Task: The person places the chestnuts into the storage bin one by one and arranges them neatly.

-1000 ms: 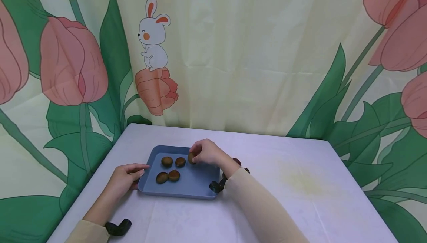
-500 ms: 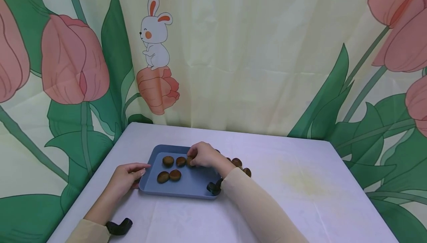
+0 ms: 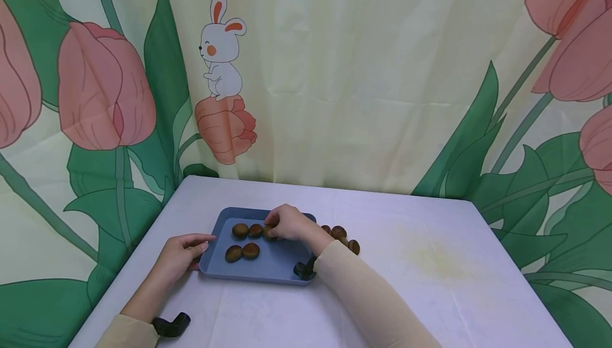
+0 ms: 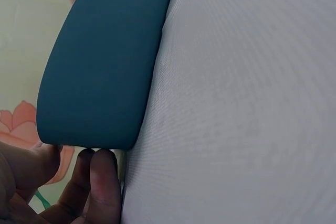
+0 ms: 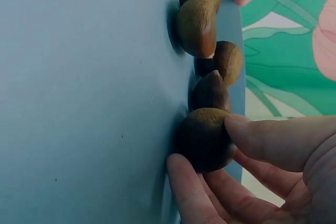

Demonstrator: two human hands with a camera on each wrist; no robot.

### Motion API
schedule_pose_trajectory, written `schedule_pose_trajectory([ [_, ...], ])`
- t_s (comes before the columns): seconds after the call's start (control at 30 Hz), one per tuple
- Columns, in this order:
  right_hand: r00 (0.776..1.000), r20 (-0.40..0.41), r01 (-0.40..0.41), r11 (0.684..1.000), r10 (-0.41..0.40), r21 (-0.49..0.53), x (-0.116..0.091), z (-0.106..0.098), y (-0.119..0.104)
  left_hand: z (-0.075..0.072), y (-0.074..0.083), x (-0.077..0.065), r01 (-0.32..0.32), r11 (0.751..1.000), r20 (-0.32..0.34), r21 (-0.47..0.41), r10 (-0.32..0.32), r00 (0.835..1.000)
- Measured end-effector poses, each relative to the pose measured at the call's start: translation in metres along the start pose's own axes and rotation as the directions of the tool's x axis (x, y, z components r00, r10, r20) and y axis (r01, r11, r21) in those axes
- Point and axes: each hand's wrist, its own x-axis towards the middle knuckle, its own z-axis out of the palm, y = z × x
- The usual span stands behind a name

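A blue-grey tray (image 3: 287, 265) lies on the table with several brown chestnuts (image 3: 251, 251) in it. My right hand (image 3: 289, 223) pinches one chestnut (image 5: 202, 142) between thumb and fingertips. That chestnut sits low over the tray floor, at the right end of the back row, against its neighbour chestnut (image 5: 211, 94). Two more chestnuts lie together in front of that row. My left hand (image 3: 179, 255) holds the tray's left edge; in the left wrist view its fingertips (image 4: 105, 174) meet the tray's outer wall (image 4: 105, 77) at the rim and near the table.
To the right of the tray, partly behind my right forearm, several loose chestnuts (image 3: 354, 247) lie on the white tablecloth (image 3: 406, 284). A printed curtain (image 3: 358, 71) hangs behind the table's back edge. Each wrist wears a black device (image 3: 171, 325).
My right hand has moved slightly left with its chestnut, which now meets the row. The middle chestnut of that row has shifted left towards its neighbour. My left hand stays at the tray.
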Motion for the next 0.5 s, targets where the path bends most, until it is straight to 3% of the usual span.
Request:
schedule_pose_trajectory([
  [0.5, 1.000, 0.008, -0.009, 1.000, 0.009, 0.029, -0.013, -0.007, 0.002, -0.001, 0.001, -0.001, -0.005, 1.000, 0.008, 0.000, 0.005, 1.000],
])
